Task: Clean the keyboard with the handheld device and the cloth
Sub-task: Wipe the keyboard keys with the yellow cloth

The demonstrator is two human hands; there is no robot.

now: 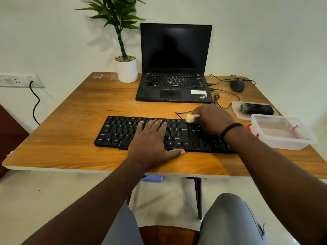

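While our left hand (153, 138) lies flat with straight fingers across the middle of the black keyboard (123, 131), thumb hanging over its near edge, our right hand (211, 120) curls round a small yellowish cloth (190, 118) at the keyboard's far right corner. Bare wooden table (70, 121) stretches to our left. Right of us, the handheld device (256, 109) lies in a lid (236, 110) behind a clear container (286, 138) that crowds the keyboard's end, which our wrist hides.

A home-office corner: wooden desk (70, 106) with laptop (174, 68), mouse (237, 85), potted plant (126, 68).
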